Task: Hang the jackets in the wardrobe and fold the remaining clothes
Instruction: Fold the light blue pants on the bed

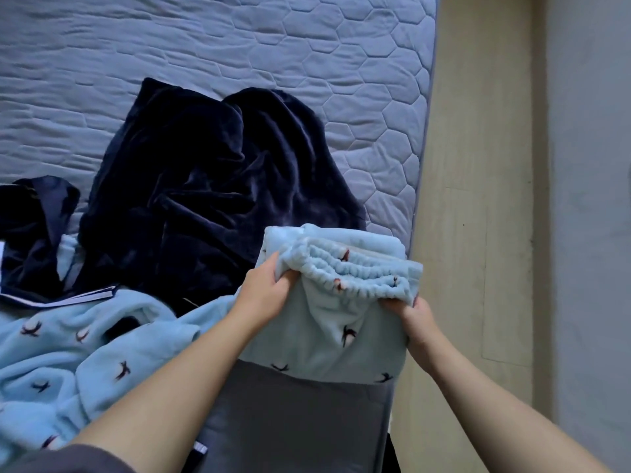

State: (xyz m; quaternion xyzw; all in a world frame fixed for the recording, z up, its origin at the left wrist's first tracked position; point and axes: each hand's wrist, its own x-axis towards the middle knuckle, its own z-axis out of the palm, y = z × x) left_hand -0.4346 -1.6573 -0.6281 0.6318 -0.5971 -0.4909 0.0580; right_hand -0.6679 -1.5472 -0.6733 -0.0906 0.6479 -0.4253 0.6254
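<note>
Slippage is the worry: the left hand [264, 295] and right hand [415, 322] each pinch the elastic waistband [355, 273] of the pale blue fleece trousers [324, 329], part-folded at the right edge of the mattress [239, 46]. A loose grip could let the plush layers unroll or slide to the floor [478, 199].

Fingertips of left hand [263, 291] and right hand [415, 318] hide in the pale blue trousers [341, 324] — tiny label [200, 448] unreadable.
</note>
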